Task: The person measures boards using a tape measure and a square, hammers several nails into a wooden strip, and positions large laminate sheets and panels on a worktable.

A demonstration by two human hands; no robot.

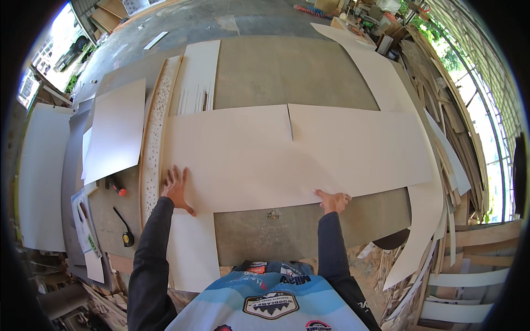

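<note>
A long white panel (pixel 237 160) lies crosswise in front of me, with a narrow slot cut into its far edge near the middle. My left hand (pixel 176 190) rests on its left end, fingers spread and thumb pointing toward me. On the near edge, right of the middle, sits my right hand (pixel 333 201), its thumb stretched left and its fingers to the right. Beneath the panel's left end runs a white strip (pixel 193 248) with several thin slits near its far end. The panel's right end overlaps a white sheet with a curved outline (pixel 386 83).
Left of the panel stands a wood-edged, speckled strip (pixel 156 127). Beyond it are a white sheet (pixel 117 129), a red-and-black tool (pixel 117 187) and a tape measure (pixel 127 237). A brown board (pixel 292 71) lies underneath. Wood offcuts (pixel 447 121) are piled along the right.
</note>
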